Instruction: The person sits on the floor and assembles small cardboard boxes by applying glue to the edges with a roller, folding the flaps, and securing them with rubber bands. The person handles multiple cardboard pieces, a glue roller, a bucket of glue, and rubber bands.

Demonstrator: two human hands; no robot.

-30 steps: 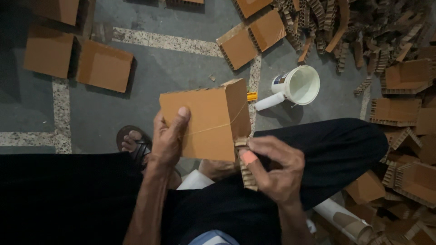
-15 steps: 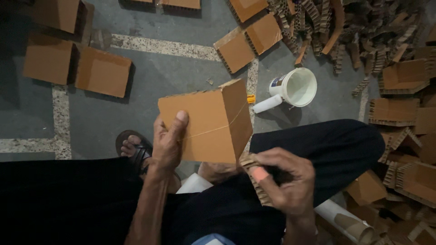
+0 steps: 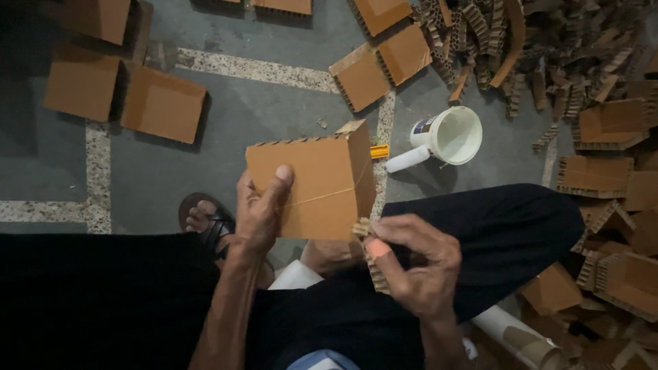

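My left hand (image 3: 259,209) grips a brown corrugated cardboard box (image 3: 322,171) by its lower left face, thumb pressed on the front panel. A thin string line runs across that panel. My right hand (image 3: 415,257) pinches a narrow strip of corrugated cardboard (image 3: 375,270) just below the box's lower right corner, the strip's top end touching or nearly touching that corner. Both hands are above my lap in dark trousers.
A white bucket (image 3: 454,135) with a white roll beside it stands on the grey floor to the right. Flat cardboard pieces (image 3: 163,104) lie at upper left and top centre. Piles of cardboard strips and box parts (image 3: 603,123) fill the right side. A sandalled foot (image 3: 205,218) shows below the box.
The box has tilted slightly and stayed in my left hand. My right hand has moved the cardboard strip down and back up toward the box's lower right corner.
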